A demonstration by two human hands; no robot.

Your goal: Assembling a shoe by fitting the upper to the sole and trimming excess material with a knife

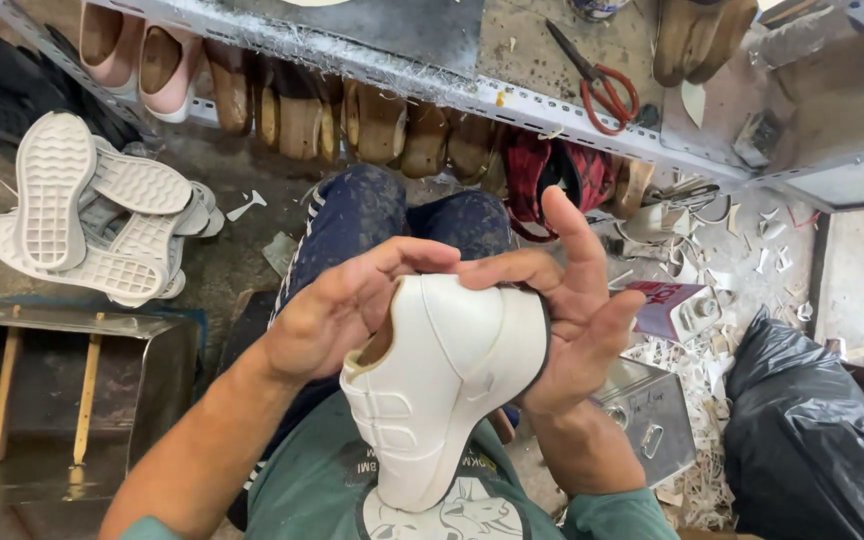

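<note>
A metal shelf rack (512, 95) is seen running across the top of the frame, with shoe lasts and pale pink shoes (137, 50) stored under its edge. A black plastic bag (812, 440) is found in the lower right corner, beside a litter of white trimmings. A stack of white rubber soles (82, 210) is laid on the floor at the upper left.

In the centre of the frame a white shoe (442, 390) is held between both hands, above the lap in dark blue trousers (372, 215); its heel end is turned upward and its toe end is pointed down toward the green shirt. The left hand (337, 305) is curled over the heel rim from the left, the fingers closed on the shoe. The right hand (572, 305) is cupped against the shoe's right side, its palm pressed to it and the thumb raised. Red-handled scissors (602, 85) are lying on the shelf at the upper right.
</note>
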